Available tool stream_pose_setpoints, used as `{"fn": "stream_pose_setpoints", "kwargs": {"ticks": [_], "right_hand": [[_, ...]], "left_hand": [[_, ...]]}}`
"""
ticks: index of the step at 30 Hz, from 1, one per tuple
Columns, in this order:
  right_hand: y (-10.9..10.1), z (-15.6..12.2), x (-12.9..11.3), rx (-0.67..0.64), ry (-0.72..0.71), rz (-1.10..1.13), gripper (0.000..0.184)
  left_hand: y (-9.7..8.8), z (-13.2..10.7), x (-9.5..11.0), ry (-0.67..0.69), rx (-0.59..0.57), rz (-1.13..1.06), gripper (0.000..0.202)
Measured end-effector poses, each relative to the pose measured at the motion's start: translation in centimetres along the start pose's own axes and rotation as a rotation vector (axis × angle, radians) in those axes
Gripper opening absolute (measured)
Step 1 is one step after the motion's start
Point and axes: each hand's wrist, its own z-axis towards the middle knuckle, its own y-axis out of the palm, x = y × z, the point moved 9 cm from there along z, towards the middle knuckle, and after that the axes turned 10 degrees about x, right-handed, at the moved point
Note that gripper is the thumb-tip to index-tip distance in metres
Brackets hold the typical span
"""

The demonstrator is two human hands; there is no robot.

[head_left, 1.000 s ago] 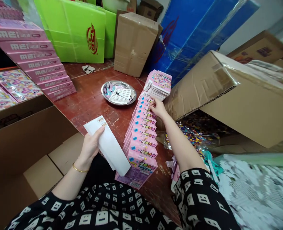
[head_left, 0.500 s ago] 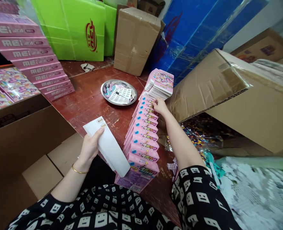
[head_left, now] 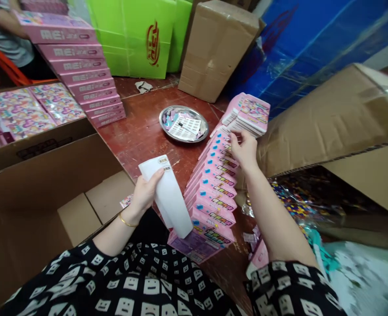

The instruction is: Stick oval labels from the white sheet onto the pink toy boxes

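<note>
A: What did the left hand (head_left: 144, 193) have?

B: A white sheet (head_left: 167, 195) with a couple of small stickers near its top edge. The fingers were closed round its left edge, thumb on the face, and the sheet hung just left of the row of pink boxes (head_left: 213, 193).

A: And the right hand (head_left: 245, 149)?

B: It was at the far end of that row, fingers pinched together over the last boxes. Whether anything was caught between them, I couldn't tell.

A: What lay beyond the row?

B: A stack of flat pink cards (head_left: 249, 115) right at its far end. A metal dish (head_left: 183, 124) of small labels sat on the red bench (head_left: 141, 136), just left of the far end.

A: Anything else round it?

B: An open carton (head_left: 49, 206) well to the left, a tilted brown box (head_left: 341, 114) close on the right, and a pile of long pink boxes (head_left: 78, 74) far left, where another person's sleeve (head_left: 6, 35) showed behind
</note>
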Motion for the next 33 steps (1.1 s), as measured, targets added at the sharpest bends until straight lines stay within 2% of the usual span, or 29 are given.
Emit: {"fn": "stream_pose_setpoints", "kwargs": {"ticks": [3, 5, 6, 8, 10, 16, 20, 23, 25, 27, 29, 31, 33], "right_hand": [[2.1, -5.1, -9.6, -0.227, -0.120, 0.298, 0.027], [2.7, -8.5, -15.3, -0.312, -0.205, 0.407, 0.023], [2.9, -9.8, -17.6, -0.336, -0.242, 0.436, 0.020], [3.2, -11.8, -20.5, -0.352, -0.299, 0.457, 0.014], [3.1, -12.7, -21.8, -0.322, -0.351, 0.451, 0.007], [2.4, -14.2, -23.0, -0.142, -0.675, 0.221, 0.019], [2.2, -16.1, -23.8, -0.188, -0.844, 0.163, 0.021], [0.6, -17.3, -24.9, -0.182, -1.015, 0.257, 0.020], [-0.9, -15.4, -24.1, -0.118, -0.988, 0.314, 0.023], [-1.5, -10.1, -20.8, -0.042, -0.782, 0.261, 0.023], [-1.1, -3.3, -14.7, -0.010, -0.488, 0.061, 0.016], [-0.6, 2.7, -7.2, -0.007, -0.192, -0.216, 0.009], [0.3, 6.0, 0.1, -0.131, 0.082, -0.530, 0.008]], "left_hand": [[0.5, -0.6, 0.4, 0.078, -0.046, 0.005, 0.045], [0.5, -0.9, 1.0, 0.167, -0.044, 0.015, 0.041], [0.4, -1.1, 1.4, 0.210, -0.031, 0.024, 0.041], [-0.1, -1.2, 2.2, 0.272, -0.004, 0.034, 0.041], [-0.4, -1.3, 2.8, 0.295, 0.003, 0.026, 0.041], [-1.8, -1.4, 2.9, 0.231, 0.064, -0.006, 0.053], [-2.5, -1.1, 2.7, 0.163, 0.114, -0.021, 0.052], [-2.8, 0.0, 3.0, 0.107, 0.139, -0.078, 0.042], [-3.2, 0.9, 3.1, 0.055, 0.169, -0.138, 0.036], [-3.6, 1.7, 3.2, 0.029, 0.209, -0.172, 0.028], [-3.8, 2.3, 3.1, 0.017, 0.219, -0.183, 0.021], [-3.6, 2.7, 2.6, -0.019, 0.193, -0.176, 0.017], [-3.5, 3.0, 1.7, -0.071, 0.178, -0.155, 0.015]]}}
